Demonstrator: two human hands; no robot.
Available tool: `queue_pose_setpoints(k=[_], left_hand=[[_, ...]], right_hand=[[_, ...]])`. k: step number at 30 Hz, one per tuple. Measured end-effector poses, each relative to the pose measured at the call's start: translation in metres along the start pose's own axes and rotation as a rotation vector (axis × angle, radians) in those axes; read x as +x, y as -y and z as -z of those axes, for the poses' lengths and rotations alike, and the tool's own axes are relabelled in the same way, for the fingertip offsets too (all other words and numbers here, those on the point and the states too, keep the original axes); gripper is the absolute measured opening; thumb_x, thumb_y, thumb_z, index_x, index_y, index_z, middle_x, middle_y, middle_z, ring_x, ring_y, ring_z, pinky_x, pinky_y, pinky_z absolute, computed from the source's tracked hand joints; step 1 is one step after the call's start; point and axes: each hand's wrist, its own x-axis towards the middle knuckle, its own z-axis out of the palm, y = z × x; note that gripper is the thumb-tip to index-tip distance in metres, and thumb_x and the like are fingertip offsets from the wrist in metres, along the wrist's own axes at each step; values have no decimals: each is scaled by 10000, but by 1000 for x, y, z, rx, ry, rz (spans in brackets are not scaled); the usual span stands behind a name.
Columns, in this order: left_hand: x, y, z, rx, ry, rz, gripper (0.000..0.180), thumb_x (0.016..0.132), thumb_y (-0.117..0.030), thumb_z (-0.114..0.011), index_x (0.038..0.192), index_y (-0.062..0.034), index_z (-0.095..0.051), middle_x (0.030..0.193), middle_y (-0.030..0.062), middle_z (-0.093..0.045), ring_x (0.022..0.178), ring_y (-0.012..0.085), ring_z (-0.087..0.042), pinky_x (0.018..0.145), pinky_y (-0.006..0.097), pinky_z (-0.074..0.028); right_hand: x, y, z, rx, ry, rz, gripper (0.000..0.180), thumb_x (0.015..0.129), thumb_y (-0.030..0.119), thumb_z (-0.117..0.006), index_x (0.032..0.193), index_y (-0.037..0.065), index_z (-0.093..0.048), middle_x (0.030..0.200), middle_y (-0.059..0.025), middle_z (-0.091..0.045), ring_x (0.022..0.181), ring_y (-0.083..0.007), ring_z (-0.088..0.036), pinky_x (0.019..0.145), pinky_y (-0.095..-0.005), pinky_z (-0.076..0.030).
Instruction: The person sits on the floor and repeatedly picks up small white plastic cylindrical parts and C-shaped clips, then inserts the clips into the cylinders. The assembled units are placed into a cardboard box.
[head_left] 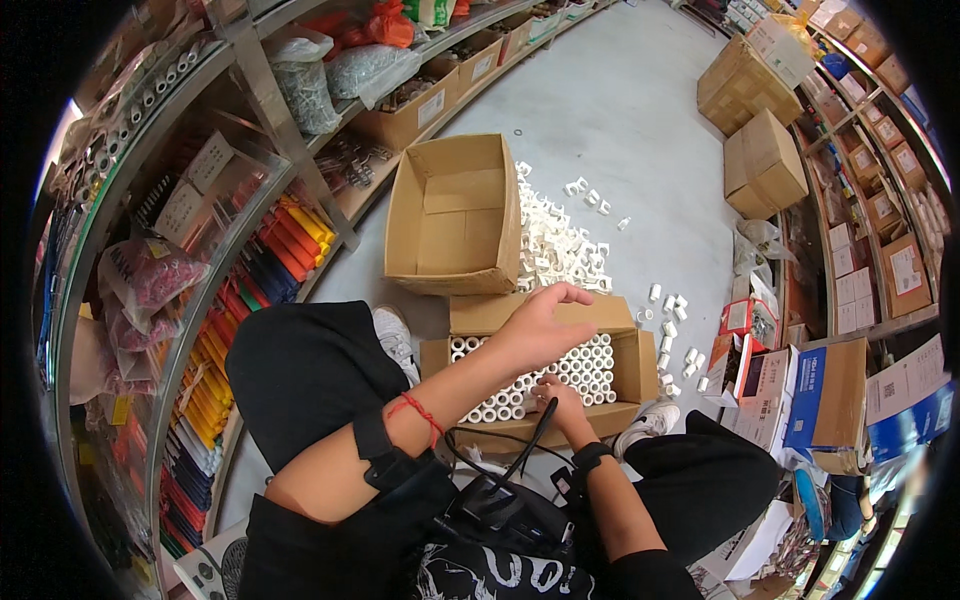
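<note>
In front of me on the floor sits an open cardboard box with white cylindrical pipe couplings standing upright in close rows. My left hand reaches over the far part of this box, fingers stretched out and apart, with nothing seen in them. The fingers of my right hand are curled down among the couplings at the near middle of the box. Whatever they grip is hidden. Just beyond stands a larger cardboard box, open, with its bottom bare. Beside it lies a heap of white plastic pipe fittings.
Loose white couplings are scattered on the floor to the right. A metal shelf with coloured tool handles and bags runs along the left. Closed cartons and another shelf line the right. Black cables hang over my lap.
</note>
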Motion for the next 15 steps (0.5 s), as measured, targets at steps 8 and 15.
queue_pose_setpoints(k=[8, 15], left_hand=[[-2, -2, 3, 6, 34, -1, 344, 767, -121, -581, 1079, -39, -462, 931, 32, -535, 791, 69, -517, 681, 206, -428], [-5, -3, 2, -43, 45, 33, 353, 705, -198, -595, 1008, -40, -508, 1054, 101, -493, 918, 164, -504, 780, 276, -409]], right_hand=[[0, -1, -5, 171, -14, 48, 227, 626, 24, -565, 828, 123, -603, 895, -65, -550, 762, -287, -568, 664, -364, -461], [2, 2, -7, 279, -55, 31, 335, 602, 0, -534, 919, 62, -446, 800, -145, -550, 733, -320, -544, 642, -357, -446]])
